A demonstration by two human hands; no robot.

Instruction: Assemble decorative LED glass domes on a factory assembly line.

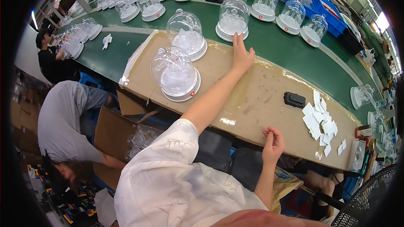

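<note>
My left hand reaches forward over the table, fingers stretched out. Its fingertips are at the front edge of the white base of a clear glass dome; whether they touch it is hard to tell. White pieces show inside this dome. My right hand hovers by the table's near edge, its fingers curled in; anything between them is hidden. Two more domes, a farther one and a nearer tilted-looking one, stand on the brown board left of my left forearm.
White card pieces lie scattered at the right beside a black oblong block. More domes line the green conveyor. Blue bins stand far right. At left, a person bends over an open carton; a fan sits lower right.
</note>
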